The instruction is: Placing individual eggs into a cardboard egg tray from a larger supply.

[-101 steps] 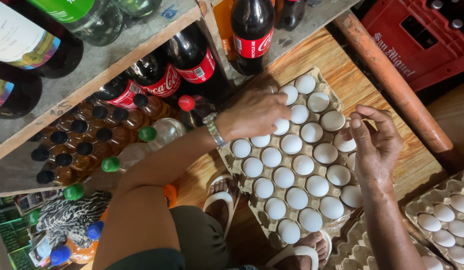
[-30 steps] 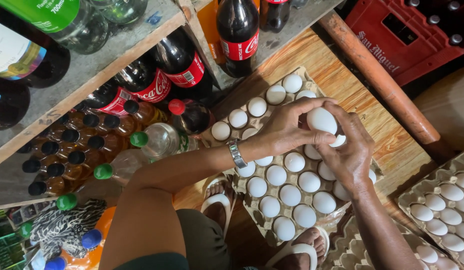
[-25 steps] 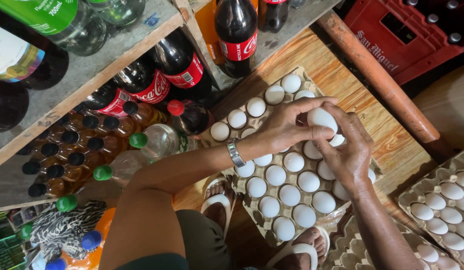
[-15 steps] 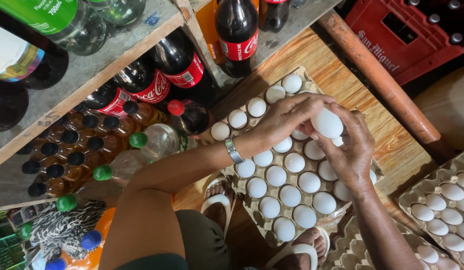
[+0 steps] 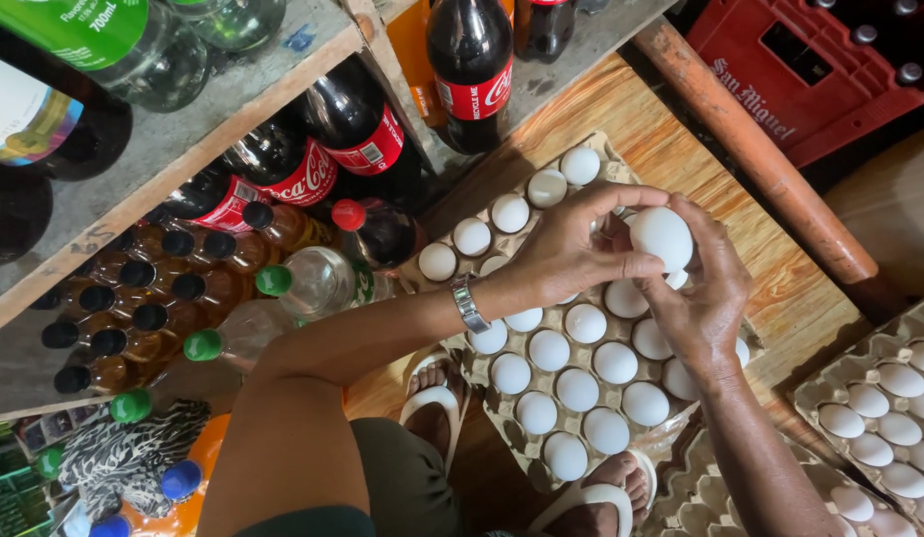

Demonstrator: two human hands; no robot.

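A: Both hands have come together since the earliest frame: the left hand (image 5: 566, 254) was flat on the grey pulp egg tray (image 5: 527, 462) and the right hand (image 5: 703, 298) was apart from it with no egg in sight. Now one smooth white egg (image 5: 662, 239) sits between them, lifted above the tray.

B: Grip?

A: Right fingers (image 5: 709, 231) curl narrowly round the egg's far side, left fingertips (image 5: 643, 267) pinch its near side. Neither hand open.

B: What's under the fingers?

A: Rows of white eggs (image 5: 577, 390) in tray cups on the wooden boards (image 5: 671, 149); dark cola bottles (image 5: 358, 124) beyond the left knuckles.

B: Handling advice?

A: My read: keep pressure light and spread across the pads, hold it low over the cups.
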